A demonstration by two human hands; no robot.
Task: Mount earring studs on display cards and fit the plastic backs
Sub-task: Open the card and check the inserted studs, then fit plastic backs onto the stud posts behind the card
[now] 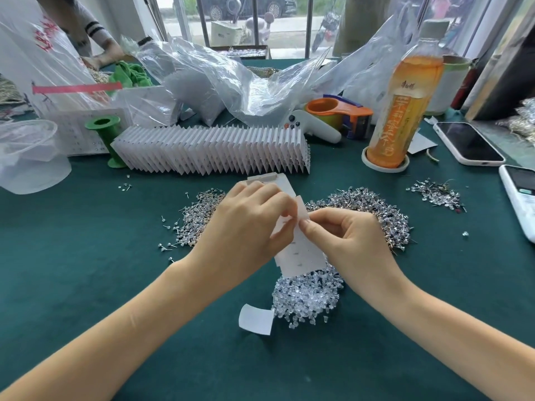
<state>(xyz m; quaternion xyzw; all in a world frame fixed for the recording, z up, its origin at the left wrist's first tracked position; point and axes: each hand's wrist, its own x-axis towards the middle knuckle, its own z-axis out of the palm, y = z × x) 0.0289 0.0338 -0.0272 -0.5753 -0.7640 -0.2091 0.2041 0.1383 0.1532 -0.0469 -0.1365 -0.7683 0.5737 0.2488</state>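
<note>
While the left hand (249,224) curls its fingers (285,211) round the display card (301,253), the right hand (344,235) pinches at the card's right edge with thumb and forefinger; what it pinches is too small to tell. Held above the worktop (86,270), the card's long axis runs from far left to near right, tilted. Stud heaps (373,204) lie left and right, clear plastic backs (307,296) just near, and a row of finished cards (214,149) stands farther off.
</note>
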